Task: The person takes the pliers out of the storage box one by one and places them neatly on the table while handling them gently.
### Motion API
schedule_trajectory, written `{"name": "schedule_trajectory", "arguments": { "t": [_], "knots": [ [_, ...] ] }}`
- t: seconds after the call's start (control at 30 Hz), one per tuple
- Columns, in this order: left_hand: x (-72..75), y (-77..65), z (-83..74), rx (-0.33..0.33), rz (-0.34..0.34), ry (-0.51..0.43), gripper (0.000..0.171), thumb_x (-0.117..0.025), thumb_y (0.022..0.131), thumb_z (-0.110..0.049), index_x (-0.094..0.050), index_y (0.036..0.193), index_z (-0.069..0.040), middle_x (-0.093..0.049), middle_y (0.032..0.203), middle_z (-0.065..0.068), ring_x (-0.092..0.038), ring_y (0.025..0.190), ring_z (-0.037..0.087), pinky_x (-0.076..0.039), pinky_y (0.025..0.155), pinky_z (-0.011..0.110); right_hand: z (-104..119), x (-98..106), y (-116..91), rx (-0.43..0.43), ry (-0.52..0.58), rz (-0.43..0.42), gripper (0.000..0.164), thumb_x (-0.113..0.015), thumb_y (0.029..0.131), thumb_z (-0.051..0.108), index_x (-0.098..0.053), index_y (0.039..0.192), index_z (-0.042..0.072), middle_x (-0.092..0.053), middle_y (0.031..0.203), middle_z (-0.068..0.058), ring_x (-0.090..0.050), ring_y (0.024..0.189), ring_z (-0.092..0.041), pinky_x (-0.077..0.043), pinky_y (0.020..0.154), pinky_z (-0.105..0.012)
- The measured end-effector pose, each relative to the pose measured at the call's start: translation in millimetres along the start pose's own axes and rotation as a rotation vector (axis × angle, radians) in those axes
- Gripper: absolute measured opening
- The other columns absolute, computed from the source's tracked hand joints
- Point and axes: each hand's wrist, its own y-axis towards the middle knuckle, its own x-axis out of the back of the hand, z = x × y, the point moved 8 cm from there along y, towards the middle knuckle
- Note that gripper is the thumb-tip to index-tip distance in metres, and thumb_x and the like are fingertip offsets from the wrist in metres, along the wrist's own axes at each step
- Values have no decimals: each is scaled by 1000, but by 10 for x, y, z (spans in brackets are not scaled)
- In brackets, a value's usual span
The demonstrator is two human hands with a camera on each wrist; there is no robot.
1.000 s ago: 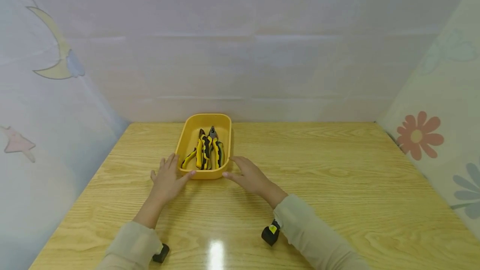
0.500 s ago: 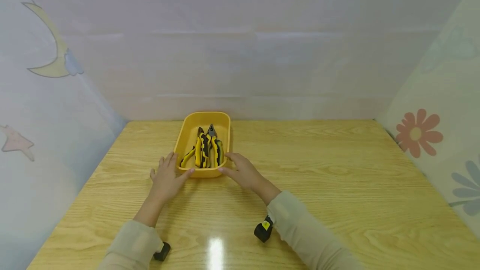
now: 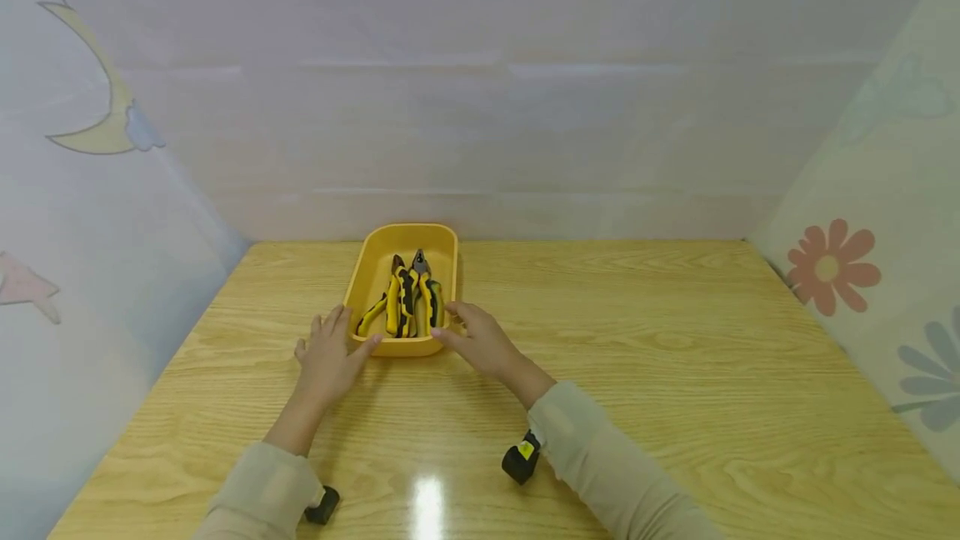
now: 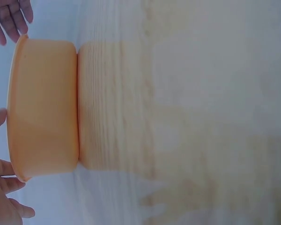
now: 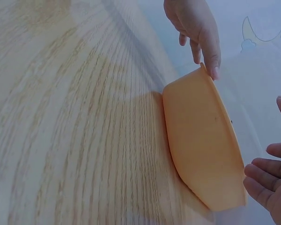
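A yellow rectangular tub (image 3: 405, 347) stands at the back of the wooden table, left of centre. Inside it lie pliers (image 3: 406, 298) with yellow-and-black handles and dark metal heads. My left hand (image 3: 324, 365) is at the tub's near left corner, thumb by the front rim and fingers spread along the side. At the near right corner is my right hand (image 3: 483, 346), its thumb by the front rim and fingers beside the right wall. In the left wrist view the tub (image 4: 44, 108) sits flat on the table. The right wrist view shows the left thumb touching the rim.
The wooden table (image 3: 645, 340) reaches back to a pale fabric wall (image 3: 487, 132). Printed side sheets flank it, with a moon (image 3: 105, 98) on the left and a red flower (image 3: 827, 267) on the right. Black wrist cameras hang under both cuffs, the right camera (image 3: 521, 459) nearer the middle.
My right hand has come slightly left, closer to the tub's near right corner. My left hand has stayed at its corner, and the head view has shifted a little.
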Motion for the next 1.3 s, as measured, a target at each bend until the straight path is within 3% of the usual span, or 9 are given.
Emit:
{"name": "schedule_trajectory", "arguments": {
  "t": [0.23, 0.73, 1.0, 1.3],
  "knots": [
    [21, -16, -1, 3, -7, 10, 78, -39, 84, -55, -25, 133, 4, -19, 138, 22, -7, 122, 48, -7, 89, 68, 51, -38, 38, 0, 60, 8, 58, -49, 86, 38, -35, 129, 2, -41, 128, -13, -43, 111, -27, -37, 91, -38],
    [38, -18, 47, 5, 2, 11, 76, -40, 84, -54, -29, 131, 5, -19, 138, 22, -11, 122, 47, -11, 88, 66, 162, -122, 170, -21, 76, 48, 56, -50, 86, 37, -38, 127, 2, -43, 125, -14, -43, 109, -27, -39, 88, -37],
    [23, -2, 22, -10, -2, -21, 72, -43, 84, -50, -31, 130, 4, -18, 138, 21, -14, 122, 44, -13, 87, 67, 192, -131, 219, -23, 46, 62, 54, -49, 86, 37, -41, 125, 0, -45, 122, -14, -45, 107, -27, -41, 87, -36],
    [35, -16, 69, 4, 4, -18, 77, -39, 83, -56, -32, 130, 5, -18, 139, 20, -18, 122, 42, -17, 89, 66, 219, -197, 283, -51, 28, 82, 56, -50, 86, 38, -39, 127, 1, -48, 120, -12, -48, 103, -22, -44, 82, -31]
  ]
}}
